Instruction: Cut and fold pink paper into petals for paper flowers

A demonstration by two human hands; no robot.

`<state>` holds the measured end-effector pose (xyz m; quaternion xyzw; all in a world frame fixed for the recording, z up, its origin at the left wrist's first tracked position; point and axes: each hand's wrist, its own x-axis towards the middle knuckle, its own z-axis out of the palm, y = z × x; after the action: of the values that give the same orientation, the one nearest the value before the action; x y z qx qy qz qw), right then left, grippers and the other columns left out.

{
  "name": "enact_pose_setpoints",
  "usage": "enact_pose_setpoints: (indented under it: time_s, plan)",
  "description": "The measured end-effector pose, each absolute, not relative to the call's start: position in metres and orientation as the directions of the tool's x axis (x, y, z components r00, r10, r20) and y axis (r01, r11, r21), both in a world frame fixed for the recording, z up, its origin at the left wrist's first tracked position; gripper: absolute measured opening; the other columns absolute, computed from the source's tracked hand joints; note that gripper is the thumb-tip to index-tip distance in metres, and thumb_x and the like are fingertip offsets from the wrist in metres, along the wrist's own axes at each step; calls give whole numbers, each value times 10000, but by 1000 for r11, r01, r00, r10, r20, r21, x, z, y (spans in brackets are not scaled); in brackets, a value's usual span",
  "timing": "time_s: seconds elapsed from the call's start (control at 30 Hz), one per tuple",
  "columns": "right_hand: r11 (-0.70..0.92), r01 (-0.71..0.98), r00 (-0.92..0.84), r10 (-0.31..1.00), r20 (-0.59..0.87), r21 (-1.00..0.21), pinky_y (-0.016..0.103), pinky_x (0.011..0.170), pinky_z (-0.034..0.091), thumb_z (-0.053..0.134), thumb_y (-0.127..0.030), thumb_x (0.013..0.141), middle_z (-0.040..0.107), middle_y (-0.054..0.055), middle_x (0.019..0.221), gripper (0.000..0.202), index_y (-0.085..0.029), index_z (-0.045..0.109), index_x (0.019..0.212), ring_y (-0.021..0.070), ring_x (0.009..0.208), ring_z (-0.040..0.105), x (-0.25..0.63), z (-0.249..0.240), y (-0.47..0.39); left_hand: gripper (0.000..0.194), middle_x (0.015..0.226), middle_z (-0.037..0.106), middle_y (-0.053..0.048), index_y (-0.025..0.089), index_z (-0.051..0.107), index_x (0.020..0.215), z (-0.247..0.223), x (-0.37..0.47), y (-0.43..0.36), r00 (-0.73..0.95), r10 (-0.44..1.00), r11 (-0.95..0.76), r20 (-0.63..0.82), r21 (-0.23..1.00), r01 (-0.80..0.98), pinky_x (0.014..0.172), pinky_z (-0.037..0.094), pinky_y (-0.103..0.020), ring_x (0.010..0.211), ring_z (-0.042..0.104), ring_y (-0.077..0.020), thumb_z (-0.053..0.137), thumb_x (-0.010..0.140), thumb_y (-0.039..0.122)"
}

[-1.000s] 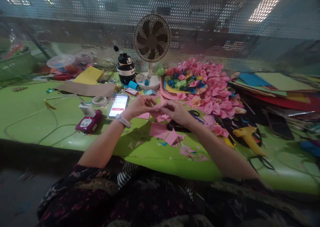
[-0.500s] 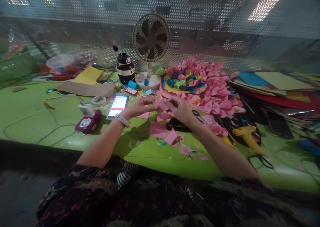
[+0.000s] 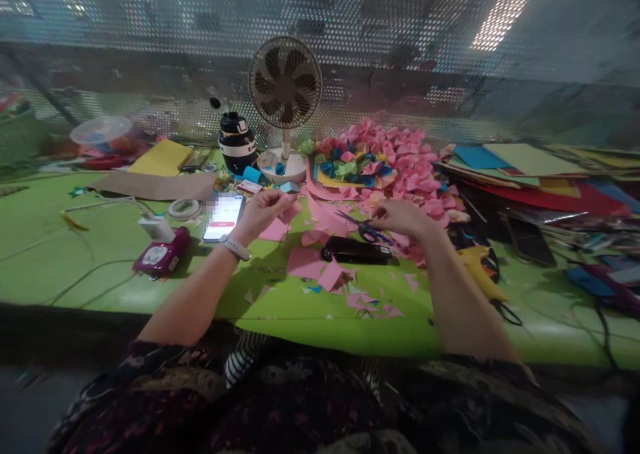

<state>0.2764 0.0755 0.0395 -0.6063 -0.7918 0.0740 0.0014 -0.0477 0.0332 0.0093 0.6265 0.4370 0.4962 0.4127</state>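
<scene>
Left hand: 1, thumb and fingers pinching a pink paper piece over the green tabletop; piece partly hidden by the fingers; pale watch at the wrist.

Right hand: 1, fingertips at the handle end of the scissors; cannot tell whether they are closed on it.

Scissors: 1 pair, dark, with blades parted, tips directed toward the left hand.

Stapler: 1, black, lying just on the near side of the scissors.

Pink paper sheet: 1, flat, at the left end of the stapler; small paper scraps strewn nearer the table edge.

Pink paper heap: 1, large, folded pieces, beyond the right hand; mixed-colour paper pieces grouped at its left.

Phone: 1, screen lit, just left of the left hand.

Fan: 1, standing behind, beside a dark bottle.
</scene>
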Motion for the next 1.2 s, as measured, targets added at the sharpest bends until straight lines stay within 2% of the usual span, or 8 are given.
enact_pose_setpoints:
  time_s: [0.07, 0.13, 0.3, 0.47, 0.63, 0.9, 1.0, 1.2]
  plan:
    - [235, 972, -235, 949, -211, -27, 277, 602, 377, 714, -311, 748, 719, 75, 847, 152, -180, 698, 823, 210, 756, 630, 276, 30, 80, 477, 683, 632, -9, 170, 660, 754, 9, -45, 32, 161, 960, -247, 231, 965, 85, 612, 517, -265, 651, 593, -133, 742, 720, 639]
    - [225, 974, -216, 939, -268, 3, 284, 580, 362, 707, -300, 739, 705, 74, 801, 139, -176, 698, 801, 208, 714, 616, 272, 25, 82, 506, 746, 643, -10, 169, 667, 817, 11, -44, 31, 195, 966, -183, 171, 982, 47, 633, 562, -269, 680, 615, -133, 764, 687, 648]
    - [217, 974, -225, 930, -290, -58, 285, 588, 361, 666, -330, 756, 681, 54, 760, 146, -187, 674, 779, 187, 672, 583, 274, 24, 86, 539, 784, 633, -23, 163, 668, 866, 12, -42, 27, 232, 968, -118, 93, 989, 94, 502, 543, -222, 648, 641, -131, 742, 700, 671]
    - [239, 954, -286, 906, -311, -182, 289, 568, 346, 549, -307, 810, 557, 14, 589, 239, -195, 559, 598, 153, 569, 482, 289, 18, 93, 535, 778, 625, -26, 159, 682, 875, 11, -43, 28, 235, 968, -123, 90, 984, 128, 491, 536, -202, 674, 650, -136, 736, 709, 664]
    - [236, 958, -274, 920, -280, -161, 283, 561, 337, 565, -269, 755, 514, -1, 535, 214, -197, 532, 556, 153, 569, 485, 291, 10, 97, 534, 823, 643, -21, 169, 675, 953, 7, -43, 30, 247, 963, -143, 108, 982, 125, 501, 553, -199, 697, 685, -142, 721, 734, 654]
    - [259, 949, -297, 925, -239, -177, 242, 577, 355, 584, -218, 713, 577, -9, 601, 98, -171, 617, 633, 136, 624, 541, 290, 15, 94, 596, 795, 653, -36, 147, 637, 920, 5, -41, 29, 300, 952, -106, 57, 983, 151, 453, 549, -206, 680, 730, -189, 723, 704, 696]
    - [260, 957, -285, 927, -243, -130, 234, 597, 371, 599, -204, 733, 651, 13, 683, 89, -162, 674, 713, 144, 675, 584, 290, 16, 95, 583, 776, 660, -30, 154, 635, 909, 4, -40, 29, 304, 952, -98, 43, 981, 168, 440, 539, -200, 648, 727, -181, 728, 703, 691]
    - [244, 969, -234, 951, -202, 27, 243, 606, 362, 630, -284, 804, 735, 78, 902, 207, -149, 736, 921, 180, 799, 637, 280, 13, 93, 548, 743, 665, -16, 161, 667, 962, 0, -40, 32, 319, 947, -87, 24, 979, 186, 417, 505, -173, 605, 725, -167, 727, 733, 656]
